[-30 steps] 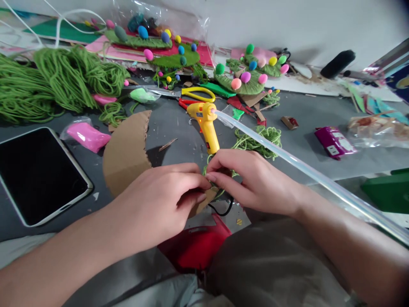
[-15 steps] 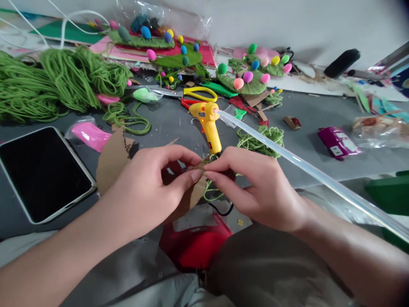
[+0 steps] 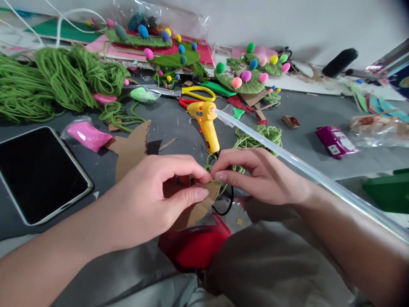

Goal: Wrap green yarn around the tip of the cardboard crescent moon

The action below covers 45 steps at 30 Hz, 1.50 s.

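My left hand grips a cut piece of brown cardboard, thumb on top and fingers curled behind. The cardboard has a curved edge and a pointed corner at its upper left; my hand covers its middle. At its right edge, my right hand pinches thin green yarn between thumb and fingertips, close to my left fingertips. Loose strands hang around that spot. Just beyond my hands lies a yellow hot glue gun, a long clear glue stick running from its back over my right forearm.
A tablet-like device lies at left, below thick green yarn hanks. Scissors rest behind the glue gun. Green leaf-like pieces with coloured balls stand along the back. A purple packet sits at right.
The cardboard has turned and shifted right, showing more of its pointed upper-left corner. Both hands have moved slightly right and down, and my left thumb has slid off my right fingertips.
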Each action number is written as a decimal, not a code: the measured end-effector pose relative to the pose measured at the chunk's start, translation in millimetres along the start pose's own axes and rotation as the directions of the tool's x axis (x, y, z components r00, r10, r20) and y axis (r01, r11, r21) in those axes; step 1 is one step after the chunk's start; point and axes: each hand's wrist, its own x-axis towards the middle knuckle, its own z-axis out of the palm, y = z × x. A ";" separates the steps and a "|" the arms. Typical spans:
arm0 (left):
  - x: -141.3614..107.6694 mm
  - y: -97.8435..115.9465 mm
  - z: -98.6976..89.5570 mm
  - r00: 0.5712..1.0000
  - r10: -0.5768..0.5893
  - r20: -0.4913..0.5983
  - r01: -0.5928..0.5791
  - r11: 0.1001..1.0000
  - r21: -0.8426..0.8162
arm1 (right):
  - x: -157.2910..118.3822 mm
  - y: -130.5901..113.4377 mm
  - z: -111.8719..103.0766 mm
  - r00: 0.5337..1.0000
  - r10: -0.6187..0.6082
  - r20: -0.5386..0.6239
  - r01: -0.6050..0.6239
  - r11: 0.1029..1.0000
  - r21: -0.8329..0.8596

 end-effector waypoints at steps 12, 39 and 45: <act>-3.6 -9.4 11.1 0.995 -0.013 0.097 0.003 0.995 0.097 | 4.9 -2.8 13.0 0.999 0.036 0.034 -0.025 0.965 -0.260; 1.4 -2.8 -3.0 0.937 -0.318 -0.144 0.313 0.948 -0.058 | -5.0 -8.1 29.6 0.919 -0.126 -0.373 0.023 0.963 -0.270; 1.4 3.0 -6.4 0.964 -0.259 -0.064 0.257 0.966 -0.034 | -3.9 -1.7 21.6 0.953 -0.057 -0.297 -0.010 0.976 -0.219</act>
